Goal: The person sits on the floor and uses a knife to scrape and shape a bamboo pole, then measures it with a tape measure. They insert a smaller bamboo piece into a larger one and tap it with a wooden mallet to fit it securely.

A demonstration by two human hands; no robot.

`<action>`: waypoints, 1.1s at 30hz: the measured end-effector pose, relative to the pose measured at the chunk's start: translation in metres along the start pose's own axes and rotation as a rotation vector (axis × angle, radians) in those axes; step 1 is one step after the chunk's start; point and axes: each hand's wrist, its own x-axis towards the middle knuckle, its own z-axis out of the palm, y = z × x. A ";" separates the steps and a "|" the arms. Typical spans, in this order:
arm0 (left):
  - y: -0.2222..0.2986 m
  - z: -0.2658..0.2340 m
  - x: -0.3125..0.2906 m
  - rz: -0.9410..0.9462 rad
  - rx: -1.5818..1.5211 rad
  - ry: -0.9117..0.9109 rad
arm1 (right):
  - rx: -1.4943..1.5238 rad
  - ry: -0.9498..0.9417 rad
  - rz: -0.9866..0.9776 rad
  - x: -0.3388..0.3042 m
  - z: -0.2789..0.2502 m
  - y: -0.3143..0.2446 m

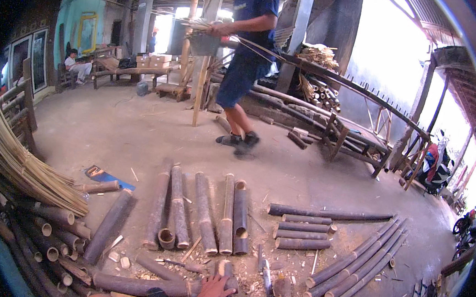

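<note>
My left hand (214,290) reaches in from the lower edge, palm down with its fingers spread. It rests on the end of a short thick bamboo piece (224,270), beside a long bamboo pole (143,286) lying crosswise. My right hand does not show. A narrow tool with a bright blade (267,280) lies to the right of the hand, close to a short bamboo stub (282,295). Beyond the hand, a dark knife-like tool (183,264) lies among wood chips. Several cut bamboo tubes (203,215) are laid out lengthwise farther off.
Curved bamboo lengths (357,261) and short tubes (302,236) lie right. At left are stacked bamboo (49,240), a bundle of thin strips (22,161) and a blue handsaw (109,177). A person (251,44) stands ahead, holding thin sticks, near a bamboo bench (354,140). Motorbikes (435,170) stand far right.
</note>
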 end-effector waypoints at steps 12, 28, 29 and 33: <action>0.000 -0.008 0.006 -0.027 0.072 -0.081 | 0.111 0.020 0.080 -0.067 0.035 0.040; 0.023 -0.002 0.006 0.107 0.204 0.116 | 0.256 0.109 0.026 -0.031 -0.041 -0.061; 0.023 -0.002 0.006 0.101 0.205 0.081 | 0.247 0.081 0.047 -0.027 -0.044 -0.066; 0.020 -0.011 0.012 0.114 0.143 0.013 | 0.164 0.017 0.044 -0.021 -0.049 -0.077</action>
